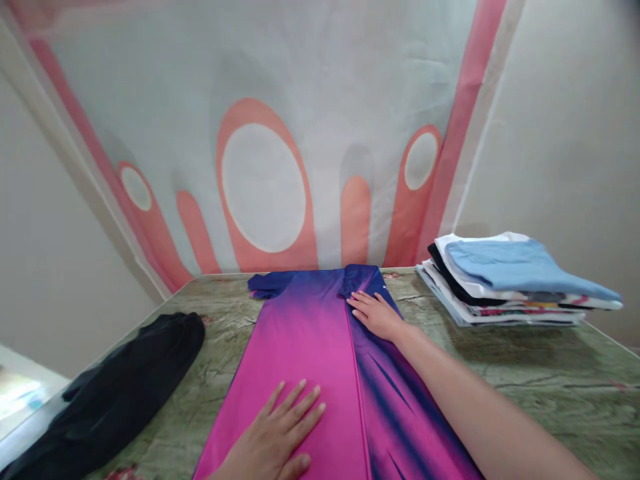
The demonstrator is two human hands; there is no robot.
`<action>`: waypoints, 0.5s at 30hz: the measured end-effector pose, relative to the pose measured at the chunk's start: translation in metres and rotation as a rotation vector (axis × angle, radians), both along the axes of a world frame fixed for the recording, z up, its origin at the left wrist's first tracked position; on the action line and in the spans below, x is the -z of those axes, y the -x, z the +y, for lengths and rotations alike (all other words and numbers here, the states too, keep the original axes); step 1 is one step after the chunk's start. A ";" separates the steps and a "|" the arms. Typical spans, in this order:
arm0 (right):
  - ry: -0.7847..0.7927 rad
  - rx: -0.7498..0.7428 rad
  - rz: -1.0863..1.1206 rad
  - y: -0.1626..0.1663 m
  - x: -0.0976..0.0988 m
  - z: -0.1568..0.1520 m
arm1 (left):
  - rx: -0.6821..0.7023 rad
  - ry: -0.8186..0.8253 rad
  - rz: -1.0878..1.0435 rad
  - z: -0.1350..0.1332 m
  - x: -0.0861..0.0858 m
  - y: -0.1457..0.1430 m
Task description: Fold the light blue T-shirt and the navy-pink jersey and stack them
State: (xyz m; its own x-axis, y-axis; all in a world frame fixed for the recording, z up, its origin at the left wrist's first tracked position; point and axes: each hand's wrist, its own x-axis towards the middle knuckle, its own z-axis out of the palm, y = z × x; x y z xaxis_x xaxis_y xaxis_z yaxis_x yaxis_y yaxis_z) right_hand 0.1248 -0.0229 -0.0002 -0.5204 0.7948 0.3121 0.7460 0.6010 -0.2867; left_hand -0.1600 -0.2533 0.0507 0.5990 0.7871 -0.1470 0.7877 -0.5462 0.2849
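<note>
A pink and purple short-sleeved shirt (305, 340) lies spread on the table, its far end near the wall. Its right side is folded over lengthwise, so a dark-blue streaked panel lies on top, with one sleeve turned back at the far right. The left sleeve sticks out flat. My left hand (280, 430) rests palm down on the pink near part, fingers spread. Farther off, my right hand (375, 315) lies flat on the folded panel just below the turned-back sleeve. Neither hand grips the cloth. The shirt's near end is out of view.
To the right stands a stack of folded clothes (500, 287), light blue on top. A black garment (135, 387) lies loosely along the left edge of the wood-patterned table (540, 387). Behind it hangs a grey and coral printed sheet (325, 87).
</note>
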 end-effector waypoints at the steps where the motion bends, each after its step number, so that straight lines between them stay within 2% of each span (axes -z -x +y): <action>1: 0.001 -0.009 0.004 0.000 0.002 -0.002 | -0.009 0.014 -0.014 -0.011 0.002 0.007; 3: -0.038 -0.006 0.045 0.000 0.003 -0.004 | 0.002 0.064 -0.078 -0.029 0.005 0.022; 5: -0.090 0.011 0.076 0.001 -0.002 -0.007 | -0.023 0.143 -0.193 -0.037 0.000 0.039; 7: -0.131 0.019 0.068 0.006 -0.011 -0.014 | -0.200 0.182 -0.326 -0.028 -0.014 0.059; 8: -0.146 0.009 0.051 0.011 -0.017 -0.019 | -0.337 0.169 -0.381 -0.016 -0.024 0.070; 10: -0.151 -0.047 0.003 0.027 -0.030 -0.036 | -0.619 0.001 -0.452 0.025 -0.043 0.094; 12: -0.134 -0.137 -0.049 0.049 -0.042 -0.059 | -0.776 -0.154 -0.424 0.081 -0.055 0.119; 14: -0.118 -0.259 -0.100 0.075 -0.047 -0.086 | -0.961 -0.167 -0.317 0.138 -0.059 0.140; 15: -0.118 -0.322 -0.119 0.087 -0.048 -0.099 | -1.008 -0.175 -0.291 0.163 -0.058 0.148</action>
